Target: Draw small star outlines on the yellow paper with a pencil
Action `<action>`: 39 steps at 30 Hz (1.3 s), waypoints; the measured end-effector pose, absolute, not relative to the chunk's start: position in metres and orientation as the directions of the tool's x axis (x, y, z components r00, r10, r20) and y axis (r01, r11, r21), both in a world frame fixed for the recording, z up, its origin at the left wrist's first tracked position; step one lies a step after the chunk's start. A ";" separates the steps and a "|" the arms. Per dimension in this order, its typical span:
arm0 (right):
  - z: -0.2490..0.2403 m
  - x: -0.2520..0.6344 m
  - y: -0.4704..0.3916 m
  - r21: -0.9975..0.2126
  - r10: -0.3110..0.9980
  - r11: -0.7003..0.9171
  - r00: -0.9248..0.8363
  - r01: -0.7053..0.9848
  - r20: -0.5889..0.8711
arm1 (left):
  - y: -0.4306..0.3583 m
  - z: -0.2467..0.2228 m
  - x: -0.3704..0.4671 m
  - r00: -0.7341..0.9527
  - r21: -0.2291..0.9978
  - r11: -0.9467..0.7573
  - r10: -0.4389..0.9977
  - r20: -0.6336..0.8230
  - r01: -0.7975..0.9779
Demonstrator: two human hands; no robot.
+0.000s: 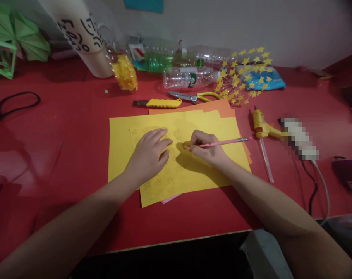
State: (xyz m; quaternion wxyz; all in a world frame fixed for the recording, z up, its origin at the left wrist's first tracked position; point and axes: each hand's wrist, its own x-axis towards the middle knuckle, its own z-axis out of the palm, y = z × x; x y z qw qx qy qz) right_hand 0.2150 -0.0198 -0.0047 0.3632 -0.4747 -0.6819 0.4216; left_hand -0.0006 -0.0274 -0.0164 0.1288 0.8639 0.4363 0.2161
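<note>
My right hand [206,147] grips a pink pencil [228,142], its point down on yellow paper and its metal eraser end to the right. Flat on the same yellow paper [161,193] lies my left hand [151,153], fingers somewhat spread. Several small star outlines are pencilled on the sheet around and below the left hand. Under it lie more yellow sheets [119,128] and an orange sheet [222,106]. A sliver of pink paper shows at the lower edge. The spot right under the pencil tip is in shadow.
Behind the paper lie a yellow box cutter [164,103], yellow-handled scissors [190,97], plastic bottles [187,78] and cut yellow stars [236,81]. A yellow glue gun [260,124] with a glue stick lies right, beside a corded white power strip [299,137]. A tall white cup [97,64] stands back left.
</note>
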 end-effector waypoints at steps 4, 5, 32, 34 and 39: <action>-0.005 0.215 -0.021 -0.921 0.957 0.172 -0.283 0.350 0.072 | -0.028 -0.017 0.000 0.520 0.418 -0.579 0.814 0.257 0.700; -0.005 0.214 -0.021 -0.921 0.956 0.171 -0.284 0.350 0.070 | -0.028 -0.017 0.000 0.520 0.416 -0.580 0.814 0.258 0.701; -0.003 0.214 -0.026 -0.914 0.923 0.205 -0.379 0.349 0.063 | -0.027 -0.017 0.001 0.523 0.393 -0.594 0.804 0.281 0.702; -0.003 0.214 -0.026 -0.916 0.923 0.204 -0.380 0.346 0.062 | -0.027 -0.017 0.000 0.523 0.392 -0.590 0.807 0.272 0.706; -0.003 0.213 -0.026 -0.910 0.928 0.213 -0.367 0.357 0.073 | -0.026 -0.016 0.000 0.533 0.390 -0.599 0.801 0.273 0.699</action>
